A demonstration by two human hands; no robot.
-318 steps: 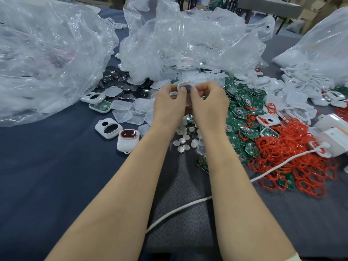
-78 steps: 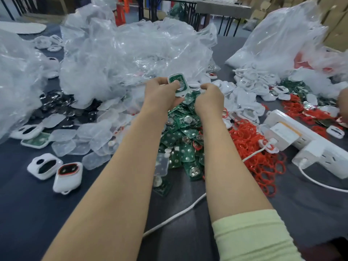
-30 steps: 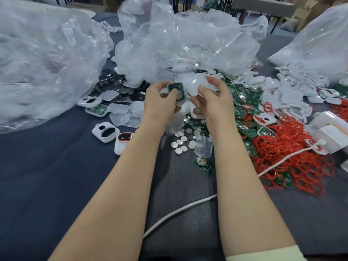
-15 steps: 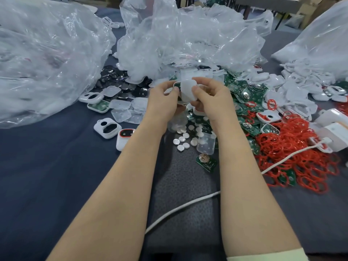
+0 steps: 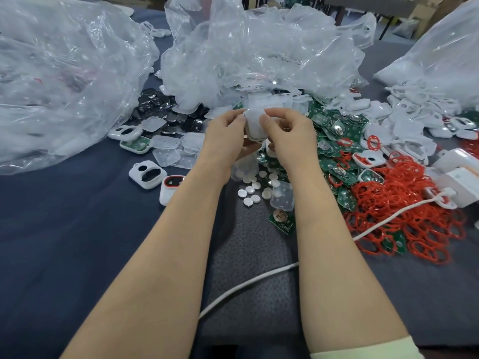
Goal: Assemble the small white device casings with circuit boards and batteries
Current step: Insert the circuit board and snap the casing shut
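Note:
Both hands meet above the middle of the table around one small white casing (image 5: 254, 125). My left hand (image 5: 228, 137) grips its left side with thumb and fingers. My right hand (image 5: 287, 136) pinches its right side, thumb on the front face. A smooth white cover faces me; whatever lies under it is hidden. Green circuit boards (image 5: 334, 156) are heaped to the right of my hands. Round silver batteries (image 5: 252, 190) lie just below them. A white front shell with two holes (image 5: 147, 174) and a red-rimmed assembled unit (image 5: 171, 185) sit to the left.
Big crumpled clear plastic bags (image 5: 51, 81) fill the left and back. Red rubber rings (image 5: 404, 211) pile at the right, beside a white power strip (image 5: 464, 174) whose cable (image 5: 248, 283) crosses the dark cloth. Clear plastic covers (image 5: 168, 151), black parts (image 5: 160, 110) and white shells (image 5: 414, 120) lie around.
One second ago my left hand held a casing with a green board showing and my right held a white cover apart. Now the cover sits over the casing, both hands pinching it.

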